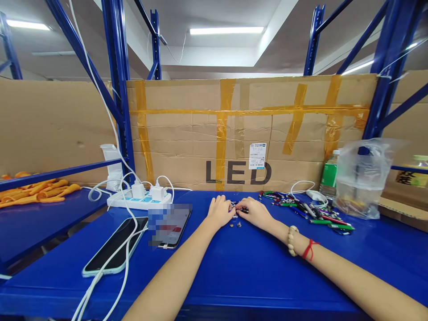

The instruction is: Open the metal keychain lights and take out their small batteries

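My left hand (220, 211) lies palm down on the blue tabletop, its fingers reaching forward and slightly apart beside a small pile of shiny metal parts (235, 216). Across the pile, my right hand (254, 213) has its fingers curled together around small dark pieces too tiny to name. The fingertips of both hands nearly meet over the pile. A small brass-coloured piece (231, 225) and a silver piece (239, 224) lie loose just in front. A beaded bracelet (291, 240) and a red string (310, 249) circle my right wrist.
Several pens and pen parts (314, 211) are heaped at right, near a clear plastic bag (356, 178) and a green-labelled bottle (329, 176). To the left are two phones (115, 245), white cables and a power strip (123, 200). A cardboard sheet (187, 147) closes the back.
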Motion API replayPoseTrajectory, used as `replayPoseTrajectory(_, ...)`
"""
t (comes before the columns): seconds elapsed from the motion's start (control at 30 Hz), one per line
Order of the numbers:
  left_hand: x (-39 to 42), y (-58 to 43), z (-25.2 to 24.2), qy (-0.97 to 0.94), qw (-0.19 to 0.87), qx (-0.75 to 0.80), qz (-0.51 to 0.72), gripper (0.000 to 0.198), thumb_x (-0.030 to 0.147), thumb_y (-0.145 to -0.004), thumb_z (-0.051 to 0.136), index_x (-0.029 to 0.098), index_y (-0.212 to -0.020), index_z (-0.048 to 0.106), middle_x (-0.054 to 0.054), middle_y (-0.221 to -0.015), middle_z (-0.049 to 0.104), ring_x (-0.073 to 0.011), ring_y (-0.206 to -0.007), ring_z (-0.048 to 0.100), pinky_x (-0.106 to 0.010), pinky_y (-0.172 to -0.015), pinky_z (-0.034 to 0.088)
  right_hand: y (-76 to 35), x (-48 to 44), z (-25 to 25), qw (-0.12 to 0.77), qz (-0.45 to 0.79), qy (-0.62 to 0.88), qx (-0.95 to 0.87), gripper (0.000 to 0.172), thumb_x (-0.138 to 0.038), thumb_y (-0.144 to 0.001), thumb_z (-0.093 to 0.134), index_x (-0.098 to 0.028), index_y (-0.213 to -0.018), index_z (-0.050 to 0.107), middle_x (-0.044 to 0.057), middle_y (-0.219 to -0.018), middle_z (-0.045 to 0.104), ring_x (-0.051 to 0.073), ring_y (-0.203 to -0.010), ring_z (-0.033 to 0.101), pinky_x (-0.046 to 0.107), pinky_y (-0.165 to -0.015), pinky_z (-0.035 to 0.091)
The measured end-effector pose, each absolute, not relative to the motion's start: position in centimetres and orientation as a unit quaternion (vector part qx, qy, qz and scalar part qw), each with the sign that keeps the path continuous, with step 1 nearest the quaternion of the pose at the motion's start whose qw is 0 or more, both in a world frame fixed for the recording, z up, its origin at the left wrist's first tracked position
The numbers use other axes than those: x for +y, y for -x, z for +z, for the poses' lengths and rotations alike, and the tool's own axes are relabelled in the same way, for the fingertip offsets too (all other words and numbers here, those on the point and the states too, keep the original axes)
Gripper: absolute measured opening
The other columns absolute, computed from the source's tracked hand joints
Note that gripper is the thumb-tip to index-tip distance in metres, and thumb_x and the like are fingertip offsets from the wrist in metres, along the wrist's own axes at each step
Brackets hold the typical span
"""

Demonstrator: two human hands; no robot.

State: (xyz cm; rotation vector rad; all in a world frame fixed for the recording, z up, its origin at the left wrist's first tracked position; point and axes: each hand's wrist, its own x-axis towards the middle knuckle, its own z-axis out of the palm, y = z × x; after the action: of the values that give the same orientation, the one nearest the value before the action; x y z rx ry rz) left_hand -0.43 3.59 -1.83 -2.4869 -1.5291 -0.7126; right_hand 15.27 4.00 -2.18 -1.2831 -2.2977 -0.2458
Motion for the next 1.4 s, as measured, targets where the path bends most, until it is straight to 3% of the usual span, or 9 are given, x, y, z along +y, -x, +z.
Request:
replayPoseTrajectory(0.33, 3.5, 0.3, -1.7, 0.83, 0.062, -0.506, -0.225, 0.035, 0.034, -0.084, 0.034, 0.018, -0.066, 0.059, -0.007, -0.089, 0.053, -0.0208, -0.091, 0.045, -0.035, -0.079, 0.034, -15.3, 4.2, -2.3, 0.256, -0.047, 0.487, -0.834, 0.016, -0.025, -0.076, 0.049, -0.025, -0.082, 0.065, 0.0, -0.082, 0.064, 0.017, -0.076, 0.052, 0.027, -0.064, 0.039)
replayPoseTrajectory(0.63, 3.9, 0.3, -2.1, 0.832, 0.098, -0.498, -0.224, 0.042, 0.043, -0.086, 0.027, 0.017, -0.077, 0.058, -0.009, -0.093, 0.052, -0.0225, -0.093, 0.043, -0.036, -0.078, 0.034, -15.5, 4.9, -2.9, 0.288, -0.007, 0.5, -0.817, 0.017, -0.028, -0.073, 0.053, -0.023, -0.085, 0.063, 0.001, -0.079, 0.064, 0.015, -0.07, 0.055, 0.026, -0.061, 0.04)
replayPoseTrajectory(0.93, 3.6, 0.2, -1.7, 0.828, 0.102, -0.496, -0.24, 0.017, 0.023, -0.085, 0.031, 0.018, -0.089, 0.047, -0.007, -0.098, 0.051, -0.0208, -0.096, 0.044, -0.034, -0.08, 0.032, -15.5, 4.5, -2.5, 0.303, 0.031, 0.496, -0.813, 0.02, -0.029, -0.072, 0.055, -0.024, -0.09, 0.063, 0.0, -0.077, 0.066, 0.014, -0.067, 0.057, 0.024, -0.056, 0.041)
replayPoseTrajectory(1.2, 3.3, 0.0, -1.4, 0.812, 0.108, -0.502, -0.278, 0.021, 0.027, -0.087, 0.027, 0.019, -0.089, 0.046, -0.006, -0.097, 0.054, -0.0205, -0.094, 0.046, -0.033, -0.079, 0.031, -15.5, 4.9, -2.9, 0.322, 0.018, 0.463, -0.826, 0.021, -0.023, -0.073, 0.052, -0.023, -0.093, 0.06, 0.0, -0.08, 0.066, 0.015, -0.072, 0.059, 0.026, -0.063, 0.044)
replayPoseTrajectory(1.4, 3.1, -0.1, -1.1, 0.807, 0.105, -0.506, -0.286, 0.022, 0.03, -0.088, 0.025, 0.019, -0.088, 0.045, -0.005, -0.097, 0.054, -0.0194, -0.093, 0.047, -0.031, -0.077, 0.032, -15.3, 4.7, -2.5, 0.402, 0.082, 0.413, -0.813, 0.018, -0.022, -0.075, 0.052, -0.019, -0.091, 0.059, 0.002, -0.079, 0.066, 0.014, -0.072, 0.061, 0.025, -0.066, 0.047)
